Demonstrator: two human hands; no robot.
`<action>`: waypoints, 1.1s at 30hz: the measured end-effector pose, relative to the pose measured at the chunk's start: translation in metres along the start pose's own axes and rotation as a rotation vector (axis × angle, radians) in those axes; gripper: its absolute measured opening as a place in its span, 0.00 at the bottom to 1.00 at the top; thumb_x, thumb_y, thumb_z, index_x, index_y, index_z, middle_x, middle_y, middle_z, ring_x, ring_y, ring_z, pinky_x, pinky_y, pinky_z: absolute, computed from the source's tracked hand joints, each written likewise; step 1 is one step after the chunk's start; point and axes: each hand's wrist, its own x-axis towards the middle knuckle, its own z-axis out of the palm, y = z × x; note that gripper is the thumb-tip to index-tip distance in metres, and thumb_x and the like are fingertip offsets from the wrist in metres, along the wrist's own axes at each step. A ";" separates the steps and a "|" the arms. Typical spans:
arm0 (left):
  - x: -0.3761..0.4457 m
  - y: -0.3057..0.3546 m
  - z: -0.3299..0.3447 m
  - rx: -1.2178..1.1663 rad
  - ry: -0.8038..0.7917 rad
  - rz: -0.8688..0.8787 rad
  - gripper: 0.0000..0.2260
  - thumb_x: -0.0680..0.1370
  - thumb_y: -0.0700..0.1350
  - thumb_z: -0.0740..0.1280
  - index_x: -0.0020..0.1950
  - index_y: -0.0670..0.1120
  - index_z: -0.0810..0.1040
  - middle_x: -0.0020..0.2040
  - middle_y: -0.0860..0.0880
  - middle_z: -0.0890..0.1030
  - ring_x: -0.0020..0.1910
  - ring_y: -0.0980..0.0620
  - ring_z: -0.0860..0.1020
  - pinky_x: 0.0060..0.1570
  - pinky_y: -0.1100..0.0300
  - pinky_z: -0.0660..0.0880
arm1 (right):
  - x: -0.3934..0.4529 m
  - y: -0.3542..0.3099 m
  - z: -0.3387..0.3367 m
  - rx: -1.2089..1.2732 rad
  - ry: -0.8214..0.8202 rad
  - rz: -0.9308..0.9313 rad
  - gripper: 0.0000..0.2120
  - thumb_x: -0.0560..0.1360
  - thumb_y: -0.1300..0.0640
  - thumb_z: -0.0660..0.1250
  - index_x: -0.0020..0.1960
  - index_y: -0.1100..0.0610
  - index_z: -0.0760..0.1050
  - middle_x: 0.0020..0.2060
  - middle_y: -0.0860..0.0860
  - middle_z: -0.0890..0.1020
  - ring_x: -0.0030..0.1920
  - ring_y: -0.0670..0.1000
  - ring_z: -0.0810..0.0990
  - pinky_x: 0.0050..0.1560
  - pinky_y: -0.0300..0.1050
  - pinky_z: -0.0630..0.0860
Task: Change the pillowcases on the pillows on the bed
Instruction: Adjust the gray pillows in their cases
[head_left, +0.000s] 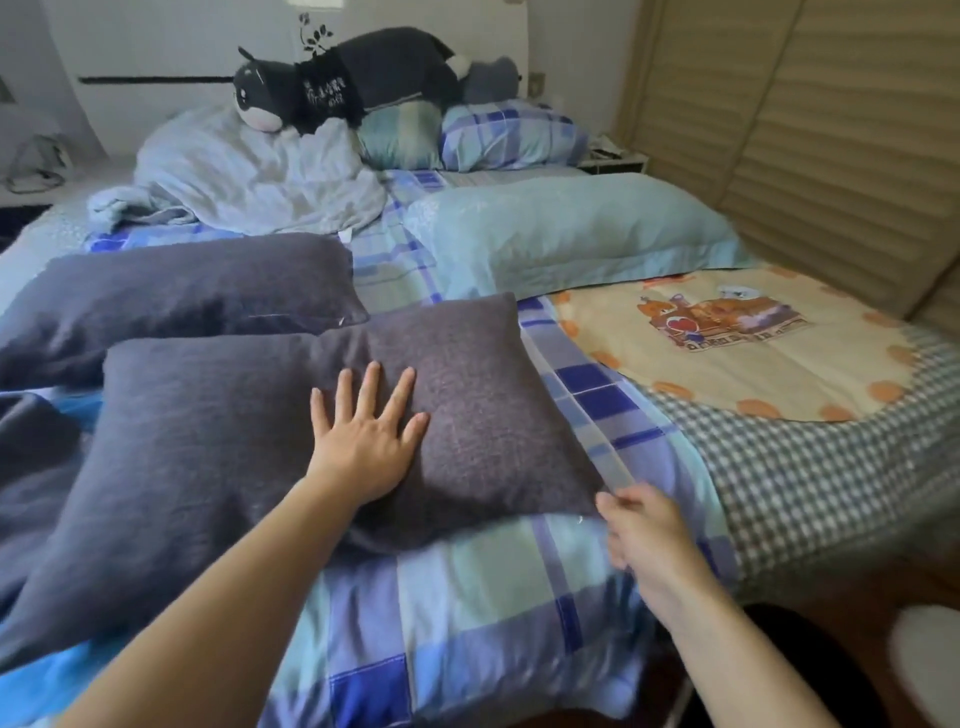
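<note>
Two dark grey pillows sit on the bed, both in a coarse, woven-looking fabric, kind of linen-ish. The near pillow (291, 436) is a plump rectangle lying at a slant, and the left hand (366, 439) lies flat on top of it with fingers spread and straight, so that grip is fully open and just pressing on the cloth. The right hand (636, 525) is at the pillow's near right corner, fingers curled in; it's blurry, so I honestly can't tell if it's pinching the pillow's corner or the sheet under it.

The second grey pillow (171, 296) lies behind it to the left, same fabric, with its front edge tucked just behind the near one.

Underneath is a plaid bedsheet (467, 597) in blue, purple and pale teal squares, smooth cotton look. On the right there's a gingham quilt (810, 467) with a cream oval panel showing cartoon bears, ringed with orange dots. Behind that lies a long pale teal pillow (571, 234), soft and a bit wrinkled.

Further back: a crumpled light blue blanket (249, 176), a plaid pillow (509, 137) by the headboard, and a dark grey plush animal (337, 83) lying across the pile. Beige slatted blinds (810, 119) cover the right wall.
</note>
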 end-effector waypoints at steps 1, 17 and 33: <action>-0.004 -0.001 0.000 0.013 0.008 0.010 0.29 0.80 0.69 0.39 0.81 0.65 0.42 0.83 0.50 0.49 0.82 0.42 0.46 0.76 0.36 0.41 | -0.005 0.002 -0.008 -0.065 0.105 -0.029 0.09 0.79 0.63 0.63 0.42 0.54 0.71 0.33 0.53 0.74 0.32 0.55 0.73 0.35 0.50 0.71; -0.018 -0.144 -0.122 0.059 -0.024 -0.107 0.38 0.74 0.76 0.38 0.70 0.59 0.71 0.72 0.53 0.75 0.71 0.47 0.73 0.70 0.46 0.68 | 0.033 -0.145 0.175 -1.283 -0.248 -0.733 0.36 0.78 0.30 0.40 0.73 0.50 0.68 0.72 0.55 0.72 0.73 0.58 0.67 0.76 0.64 0.51; 0.092 -0.173 0.023 0.002 -0.281 -0.258 0.50 0.70 0.79 0.36 0.75 0.44 0.66 0.75 0.43 0.68 0.76 0.44 0.62 0.76 0.50 0.56 | 0.133 -0.129 0.283 -1.480 -0.407 -0.594 0.40 0.80 0.32 0.40 0.78 0.60 0.56 0.78 0.59 0.61 0.79 0.53 0.55 0.78 0.57 0.41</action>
